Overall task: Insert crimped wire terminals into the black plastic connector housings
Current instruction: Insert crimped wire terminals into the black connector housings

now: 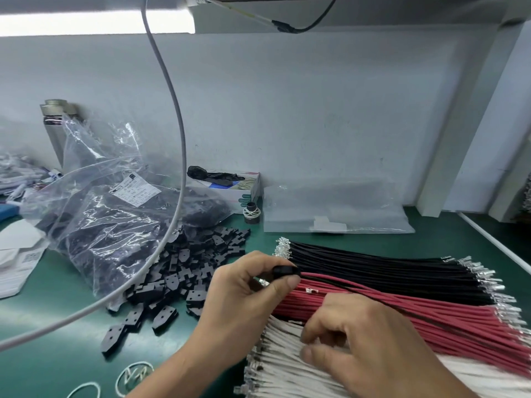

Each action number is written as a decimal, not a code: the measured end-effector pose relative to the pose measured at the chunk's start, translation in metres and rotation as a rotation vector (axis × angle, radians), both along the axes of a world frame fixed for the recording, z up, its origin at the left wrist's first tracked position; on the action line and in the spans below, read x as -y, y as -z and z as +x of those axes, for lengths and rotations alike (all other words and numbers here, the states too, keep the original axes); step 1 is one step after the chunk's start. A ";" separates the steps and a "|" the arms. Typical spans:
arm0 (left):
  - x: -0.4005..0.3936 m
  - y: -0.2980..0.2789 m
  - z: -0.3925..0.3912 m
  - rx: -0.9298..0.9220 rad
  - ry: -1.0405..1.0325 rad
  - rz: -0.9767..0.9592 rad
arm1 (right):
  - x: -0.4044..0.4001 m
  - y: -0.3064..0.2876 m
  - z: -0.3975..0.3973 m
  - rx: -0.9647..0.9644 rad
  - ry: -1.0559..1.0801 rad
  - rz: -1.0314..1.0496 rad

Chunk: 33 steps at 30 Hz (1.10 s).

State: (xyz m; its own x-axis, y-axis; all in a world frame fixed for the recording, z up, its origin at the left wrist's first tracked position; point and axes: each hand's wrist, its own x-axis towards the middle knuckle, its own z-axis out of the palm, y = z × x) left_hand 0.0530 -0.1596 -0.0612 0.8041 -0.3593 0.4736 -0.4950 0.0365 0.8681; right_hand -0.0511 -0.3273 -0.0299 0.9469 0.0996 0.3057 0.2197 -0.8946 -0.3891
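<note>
- Now, keep the black housing (285,271) still, pinched between thumb and fingers of the left hand (244,291), just above the red wires (402,308).
- Looks small, dark and boxy; one red and one black wire seem to run out of its right side already.
- Pick just one wire from the white wires (275,366), where the right hand (359,343) curls down with fingertips on them; cannot tell if one is pinched yet.
- Line up the shiny metal tip straight with the open hole, then push gently until it probably clicks.
- More housings (184,271) wait in a loose pile, spilling from the plastic bag (100,214) on the green mat (57,326).
- Black wires (373,265) lie at the back.
</note>
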 end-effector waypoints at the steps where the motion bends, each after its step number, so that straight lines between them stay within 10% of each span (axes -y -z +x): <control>1: 0.001 0.000 -0.001 0.004 0.001 -0.008 | 0.000 -0.001 0.001 -0.021 -0.006 0.001; 18: -0.006 -0.006 0.005 -0.251 0.065 -0.078 | 0.014 -0.021 -0.001 -0.093 -0.018 0.095; 33: -0.003 -0.009 -0.002 -0.333 0.163 -0.108 | 0.019 -0.005 0.000 0.430 0.115 0.082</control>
